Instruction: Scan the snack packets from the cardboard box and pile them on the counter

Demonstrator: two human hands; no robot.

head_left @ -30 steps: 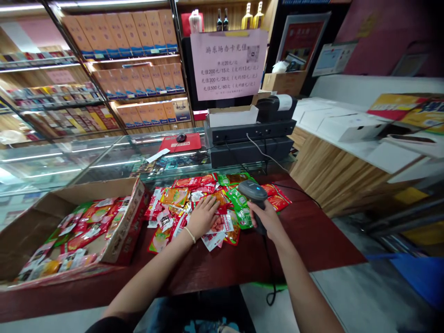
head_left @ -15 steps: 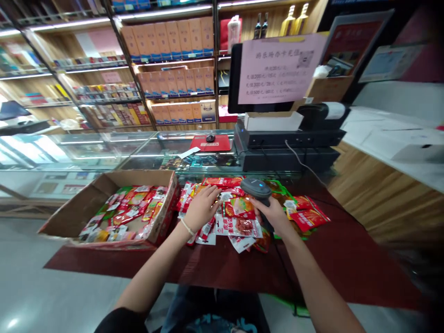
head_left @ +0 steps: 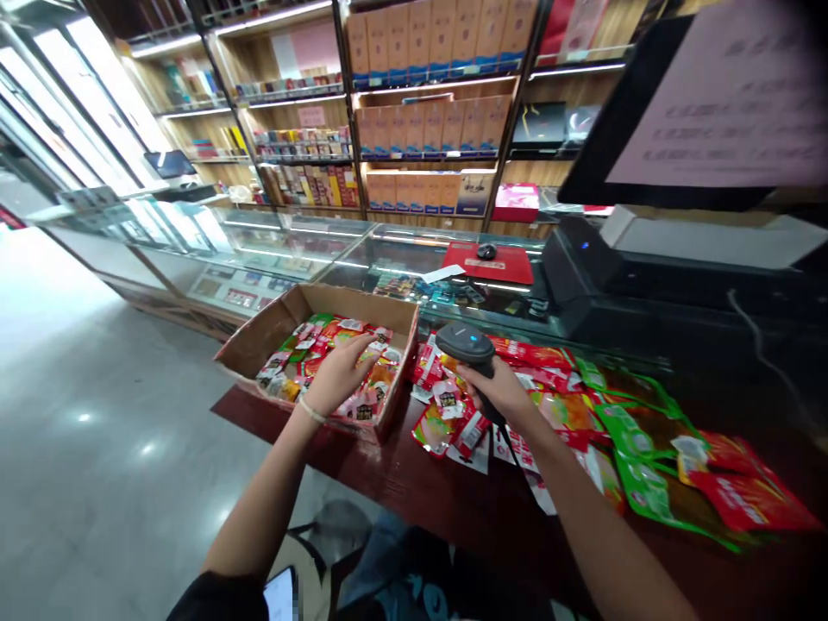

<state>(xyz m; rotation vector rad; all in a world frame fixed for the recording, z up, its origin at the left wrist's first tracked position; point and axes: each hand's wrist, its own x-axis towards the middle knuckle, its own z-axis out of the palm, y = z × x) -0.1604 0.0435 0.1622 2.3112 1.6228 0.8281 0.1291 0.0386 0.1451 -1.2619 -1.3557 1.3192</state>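
My left hand [head_left: 337, 375], with a pale band at the wrist, is over the cardboard box [head_left: 394, 392], its fingers stretched out and nothing seen in them. Inside the box lie several snack packets [head_left: 316, 349] in red, green and white wrappers. My right hand [head_left: 504, 395] grips the handle of a dark barcode scanner [head_left: 464, 342], whose blue light is lit and whose cord runs down. Beneath and around the scanner, red and white snack packets [head_left: 446, 427] are heaped on the dark red tabletop. Green-edged packets [head_left: 660, 492] lie to the right of my right forearm.
Behind the box is a glass display counter [head_left: 401, 246] with a red mat [head_left: 517, 267] and a mouse [head_left: 486, 251]. A monitor [head_left: 640, 112] with a pink paper on it stands at the right. Boxed goods [head_left: 433, 129] fill the shelves behind.
My left hand has moved left, from the packet pile to over the box. My right hand, still holding the scanner, is now nearer the pile's left part. The view has turned left.
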